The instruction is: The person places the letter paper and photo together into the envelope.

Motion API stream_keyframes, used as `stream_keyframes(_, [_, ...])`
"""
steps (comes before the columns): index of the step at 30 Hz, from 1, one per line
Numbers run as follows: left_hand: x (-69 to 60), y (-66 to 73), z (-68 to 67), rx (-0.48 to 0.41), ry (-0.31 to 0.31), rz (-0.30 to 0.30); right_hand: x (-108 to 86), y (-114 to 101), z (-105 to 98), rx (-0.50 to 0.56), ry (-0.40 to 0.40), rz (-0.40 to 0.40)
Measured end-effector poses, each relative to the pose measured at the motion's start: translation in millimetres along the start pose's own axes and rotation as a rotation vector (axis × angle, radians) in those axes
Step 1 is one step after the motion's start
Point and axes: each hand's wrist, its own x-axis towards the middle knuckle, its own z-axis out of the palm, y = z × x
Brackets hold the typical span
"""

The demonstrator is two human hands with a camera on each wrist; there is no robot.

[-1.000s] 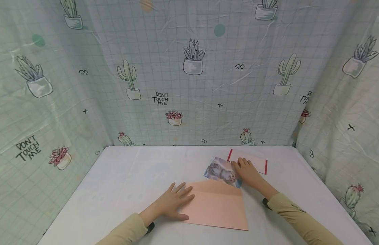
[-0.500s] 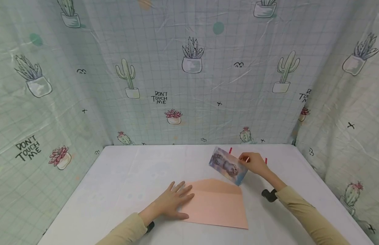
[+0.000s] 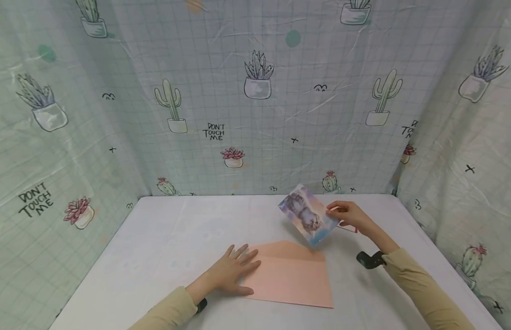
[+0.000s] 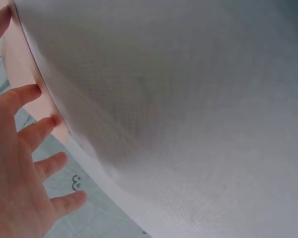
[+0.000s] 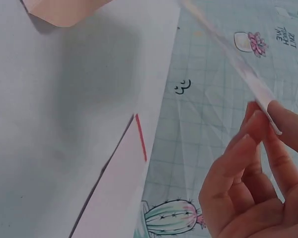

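Observation:
A peach envelope [image 3: 290,282] lies on the white table in the head view, its flap folded out on the far side. My left hand [image 3: 232,272] rests on its left edge with fingers spread; the left wrist view shows fingertips touching that edge. Above the envelope's far right corner, my right hand [image 3: 356,217] pinches a picture card [image 3: 304,215] by its right corner between thumb and fingers. The card is tilted, with its printed animal picture showing. Seen from the right wrist, the card [image 5: 246,69] is nearly edge-on.
Behind the raised card lies a pale card with red edges [image 3: 351,228], mostly hidden in the head view; its pale face [image 5: 111,193] shows more in the right wrist view. A cactus-print cloth [image 3: 259,137] hangs around the table [image 3: 177,229].
My right hand has picked the picture card up off the table and raised it, moving slightly right and tilting it. The left hand stays on the envelope.

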Motion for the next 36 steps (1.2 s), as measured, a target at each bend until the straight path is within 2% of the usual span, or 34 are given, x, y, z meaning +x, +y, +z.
stream_keyframes(6, [-0.5,-0.6,-2.8,-0.007,-0.019,-0.013,1.8,7,1,0.026,-0.070,0.003])
stream_keyframes(14, [-0.8,-1.7,-1.1,-0.026,-0.028,-0.022,3.0,16,5,-0.032,-0.114,-0.027])
stream_keyframes(24, [-1.0,-1.4,2.0,-0.029,-0.012,-0.017,1.4,14,7,-0.069,-0.304,-0.140])
stream_keyframes(30, [-0.5,-2.1,3.3,-0.015,-0.008,-0.015,3.8,16,11,-0.081,-0.274,-0.148])
stream_keyframes(33, [-0.5,-1.5,3.1,-0.012,-0.004,-0.011,4.7,19,12,-0.093,-0.227,-0.171])
stream_keyframes(36, [-0.6,-1.3,2.8,-0.009,-0.005,-0.012,4.9,21,12,-0.116,-0.138,-0.195])
